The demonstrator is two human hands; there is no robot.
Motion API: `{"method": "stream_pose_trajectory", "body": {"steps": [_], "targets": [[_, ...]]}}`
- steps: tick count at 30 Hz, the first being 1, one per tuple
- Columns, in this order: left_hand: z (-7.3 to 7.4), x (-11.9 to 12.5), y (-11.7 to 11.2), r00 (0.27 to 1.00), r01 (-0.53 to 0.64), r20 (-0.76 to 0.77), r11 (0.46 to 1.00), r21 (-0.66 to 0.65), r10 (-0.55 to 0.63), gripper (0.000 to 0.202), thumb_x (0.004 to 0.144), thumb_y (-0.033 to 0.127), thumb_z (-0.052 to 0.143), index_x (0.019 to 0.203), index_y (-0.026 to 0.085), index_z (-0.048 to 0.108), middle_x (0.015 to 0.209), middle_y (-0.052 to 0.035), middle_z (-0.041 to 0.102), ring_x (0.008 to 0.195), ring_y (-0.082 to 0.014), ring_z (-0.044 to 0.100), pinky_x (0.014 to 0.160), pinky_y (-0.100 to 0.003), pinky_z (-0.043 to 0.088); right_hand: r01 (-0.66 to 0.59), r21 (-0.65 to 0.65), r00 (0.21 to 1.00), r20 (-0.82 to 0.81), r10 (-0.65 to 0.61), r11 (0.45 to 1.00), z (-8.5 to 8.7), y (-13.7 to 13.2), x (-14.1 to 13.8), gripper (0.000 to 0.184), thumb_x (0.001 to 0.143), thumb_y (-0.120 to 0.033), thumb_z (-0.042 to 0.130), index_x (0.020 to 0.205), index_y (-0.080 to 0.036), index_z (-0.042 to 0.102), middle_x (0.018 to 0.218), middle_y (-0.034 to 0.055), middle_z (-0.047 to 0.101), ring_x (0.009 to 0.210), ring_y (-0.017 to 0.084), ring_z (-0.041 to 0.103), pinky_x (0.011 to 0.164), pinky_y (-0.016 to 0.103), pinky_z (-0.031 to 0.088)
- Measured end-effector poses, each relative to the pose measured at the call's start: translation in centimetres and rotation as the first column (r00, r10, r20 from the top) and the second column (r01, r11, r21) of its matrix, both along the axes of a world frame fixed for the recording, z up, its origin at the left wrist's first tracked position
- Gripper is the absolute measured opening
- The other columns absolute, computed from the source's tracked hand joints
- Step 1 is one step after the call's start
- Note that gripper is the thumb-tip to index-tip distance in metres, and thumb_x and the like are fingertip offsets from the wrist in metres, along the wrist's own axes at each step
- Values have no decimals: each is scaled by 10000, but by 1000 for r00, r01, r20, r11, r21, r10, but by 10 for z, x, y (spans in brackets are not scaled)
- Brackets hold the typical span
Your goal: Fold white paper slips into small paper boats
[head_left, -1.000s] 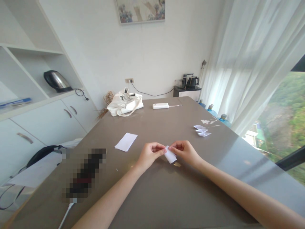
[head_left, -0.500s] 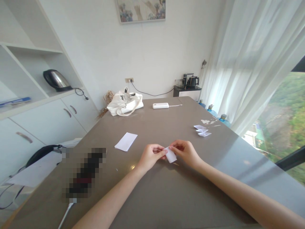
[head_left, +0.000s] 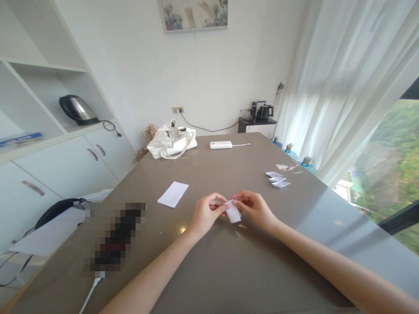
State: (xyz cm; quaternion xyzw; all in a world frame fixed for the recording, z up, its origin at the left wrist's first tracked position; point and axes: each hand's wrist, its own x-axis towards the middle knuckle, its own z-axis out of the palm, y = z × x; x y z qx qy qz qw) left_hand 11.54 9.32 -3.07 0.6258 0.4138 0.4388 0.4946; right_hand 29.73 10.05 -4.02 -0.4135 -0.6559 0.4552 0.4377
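Observation:
Between my two hands is a small folded piece of white paper (head_left: 233, 213), held just above the table. My left hand (head_left: 208, 212) pinches its upper left edge between thumb and fingers. At the top right corner, my right hand (head_left: 253, 207) grips the same paper with thumb and forefinger. The paper's lower end hangs free, and a second layer shows at its right side. To the left lies a stack of white paper sheets (head_left: 173, 194). Several folded paper pieces (head_left: 278, 179) sit in a group to the right, beyond my right hand.
On the brown table (head_left: 209, 270), a white handbag (head_left: 172, 140) and a white power bank (head_left: 220, 145) with a short cable stand at the far end. A pixelated dark object (head_left: 118, 240) with a white cable lies at left. Paper scraps (head_left: 286, 167) are near the right edge.
The folded paper has turned and shifted slightly left between my fingers, its layers now parting a little at the lower right. Both hands keep their hold, moving only slightly.

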Motion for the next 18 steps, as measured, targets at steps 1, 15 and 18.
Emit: {"method": "stream_pose_trajectory", "body": {"steps": [1,15,18], "targets": [[0,0,0,1000,5,5,1000,5,-5,261,713,367,696,827,145,618,712,-54,708,630,-173,671,605,-271,539,-35,-26,999,-30,34,999,1,0,0,310,775,-429,614,909,-155,667,736,46,683,650,162,605,605,264,463],[-2,2,2,998,-55,-1,998,8,55,237,690,336,709,729,114,636,704,-72,679,637,-171,643,589,-270,534,-131,-286,955,-295,43,949,-1,2,-1,212,690,-352,693,738,-147,716,735,56,710,653,157,637,640,266,492],[-4,1,2,998,-54,-12,998,9,54,239,693,335,707,740,111,637,713,-75,679,645,-168,641,605,-269,533,-125,-280,962,-268,48,952,3,1,-2,218,667,-339,711,748,-136,718,708,52,710,620,149,628,619,258,487]]}}
